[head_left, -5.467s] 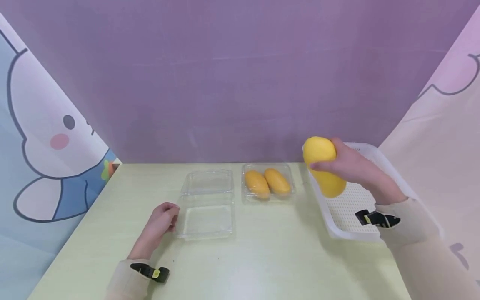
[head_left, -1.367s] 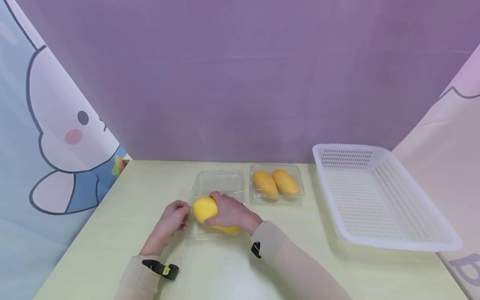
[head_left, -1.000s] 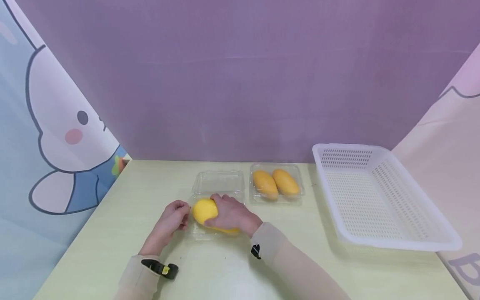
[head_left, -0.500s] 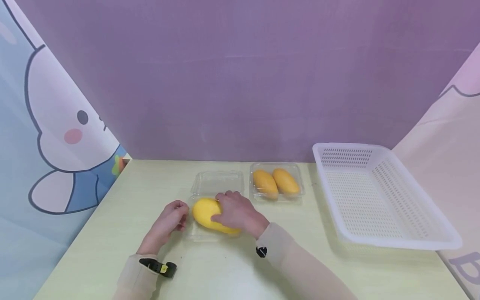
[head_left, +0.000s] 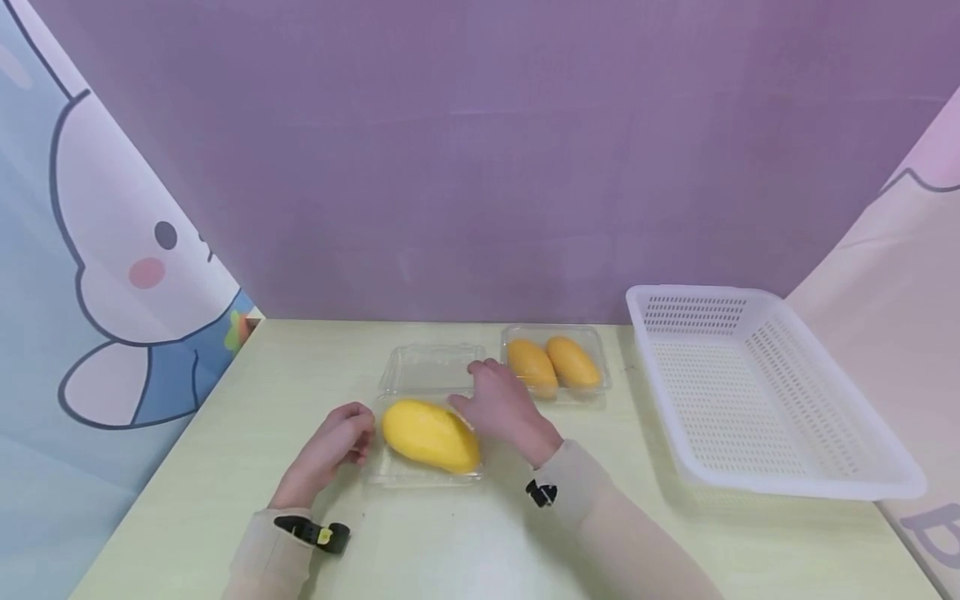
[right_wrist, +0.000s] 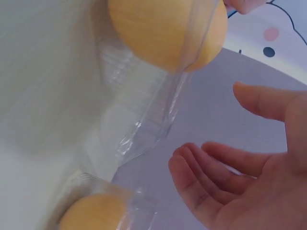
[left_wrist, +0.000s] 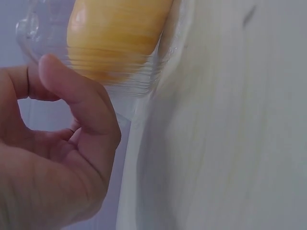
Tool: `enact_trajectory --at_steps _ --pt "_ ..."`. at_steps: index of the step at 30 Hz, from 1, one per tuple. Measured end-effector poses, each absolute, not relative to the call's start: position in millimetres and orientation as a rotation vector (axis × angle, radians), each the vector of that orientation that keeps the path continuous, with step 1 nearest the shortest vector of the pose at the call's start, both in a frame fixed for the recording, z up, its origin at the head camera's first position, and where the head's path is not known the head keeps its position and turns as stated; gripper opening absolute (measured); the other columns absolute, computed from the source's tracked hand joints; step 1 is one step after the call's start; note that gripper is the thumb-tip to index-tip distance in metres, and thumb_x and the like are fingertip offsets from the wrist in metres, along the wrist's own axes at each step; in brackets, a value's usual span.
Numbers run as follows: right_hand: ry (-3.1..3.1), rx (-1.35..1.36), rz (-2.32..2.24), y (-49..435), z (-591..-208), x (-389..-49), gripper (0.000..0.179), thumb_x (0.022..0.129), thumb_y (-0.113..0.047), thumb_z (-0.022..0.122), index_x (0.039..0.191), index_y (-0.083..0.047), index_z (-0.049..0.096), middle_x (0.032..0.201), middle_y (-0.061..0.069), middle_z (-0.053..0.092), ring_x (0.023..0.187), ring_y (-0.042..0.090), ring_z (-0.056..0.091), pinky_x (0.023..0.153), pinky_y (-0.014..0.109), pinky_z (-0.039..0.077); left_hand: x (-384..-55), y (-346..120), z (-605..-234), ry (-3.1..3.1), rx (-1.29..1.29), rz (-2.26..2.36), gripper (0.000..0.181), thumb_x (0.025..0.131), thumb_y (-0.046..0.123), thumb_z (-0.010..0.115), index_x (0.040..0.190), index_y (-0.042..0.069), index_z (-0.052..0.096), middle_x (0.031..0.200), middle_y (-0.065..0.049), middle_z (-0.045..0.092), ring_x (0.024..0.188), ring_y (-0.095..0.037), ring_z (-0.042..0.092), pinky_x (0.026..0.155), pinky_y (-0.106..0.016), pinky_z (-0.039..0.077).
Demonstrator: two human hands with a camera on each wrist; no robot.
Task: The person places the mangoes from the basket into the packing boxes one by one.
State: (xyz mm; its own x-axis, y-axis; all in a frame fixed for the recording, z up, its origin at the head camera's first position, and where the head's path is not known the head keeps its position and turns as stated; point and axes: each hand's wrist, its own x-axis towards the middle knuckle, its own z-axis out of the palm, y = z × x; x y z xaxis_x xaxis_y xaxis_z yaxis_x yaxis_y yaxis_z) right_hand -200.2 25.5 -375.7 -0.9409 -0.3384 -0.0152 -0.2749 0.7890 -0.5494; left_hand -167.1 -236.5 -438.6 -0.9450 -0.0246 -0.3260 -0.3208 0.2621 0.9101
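Observation:
A yellow mango (head_left: 430, 435) lies in the base of an open clear plastic clamshell box (head_left: 386, 477), whose raised lid (head_left: 431, 369) stands behind it. At the box's left edge my left hand (head_left: 330, 450) has thumb and forefinger brought together on the rim; the left wrist view shows these fingertips (left_wrist: 50, 67) at the box corner. My right hand (head_left: 510, 410) is apart from the mango, just beyond its right end, fingers loosely spread and holding nothing. In the right wrist view, a gap separates this right hand (right_wrist: 235, 158) from the box.
Behind the right hand, a closed clear clamshell box (head_left: 555, 396) holds two orange-yellow mangoes (head_left: 572, 363). A white perforated plastic basket (head_left: 738, 408) stands on the right of the pale table (head_left: 450, 550). A purple backdrop (head_left: 480, 167) rises at the table's far edge.
Earlier the right hand carried the mango from over the basket into the open box. It has since let go and drawn back to the right. The left hand stays at the box's edge.

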Motion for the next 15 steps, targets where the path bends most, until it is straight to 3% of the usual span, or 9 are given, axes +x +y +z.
enact_trajectory --at_steps 4,7,10,12,15 --pt "2.860 -0.447 -0.885 28 -382 -201 0.062 0.095 -0.037 0.069 0.137 0.007 0.057 0.133 0.022 0.060 0.125 0.038 0.056 0.104 0.048 0.046 -166 -237 -438 2.275 -0.314 1.744 0.007 0.090 0.007 0.046 0.095 0.003 0.049 0.077 -0.006 0.048 0.062 -0.020 0.048 0.053 -0.030 0.045" --pt "2.861 -0.452 -0.889 29 -386 -201 0.055 0.095 -0.036 0.069 0.126 0.009 0.063 0.127 0.024 0.063 0.120 0.038 0.058 0.101 0.048 0.048 -166 -237 -438 2.270 -0.311 1.745 0.006 0.089 0.006 0.046 0.093 0.003 0.048 0.076 -0.006 0.048 0.061 -0.020 0.048 0.053 -0.030 0.045" --pt "2.853 -0.439 -0.895 29 -390 -200 0.041 0.094 -0.035 0.069 0.101 0.006 0.069 0.113 0.021 0.066 0.102 0.033 0.061 0.086 0.043 0.051 -166 -237 -437 2.270 -0.305 1.741 0.005 0.088 0.006 0.045 0.092 0.003 0.048 0.075 -0.006 0.047 0.060 -0.019 0.047 0.052 -0.029 0.044" --pt "2.836 -0.413 -0.906 29 -393 -199 0.036 0.095 -0.034 0.069 0.085 0.000 0.066 0.103 0.018 0.064 0.088 0.028 0.058 0.075 0.039 0.050 -166 -237 -437 2.269 -0.302 1.740 0.005 0.089 0.007 0.045 0.091 0.003 0.048 0.074 -0.006 0.047 0.059 -0.019 0.047 0.052 -0.029 0.044" --pt "2.802 -0.372 -0.930 29 -399 -200 0.035 0.096 -0.033 0.068 0.079 -0.004 0.061 0.095 0.014 0.060 0.075 0.024 0.054 0.064 0.034 0.047 -166 -237 -438 2.267 -0.294 1.743 0.005 0.089 0.007 0.045 0.090 0.004 0.048 0.073 -0.005 0.047 0.057 -0.019 0.047 0.051 -0.029 0.044"
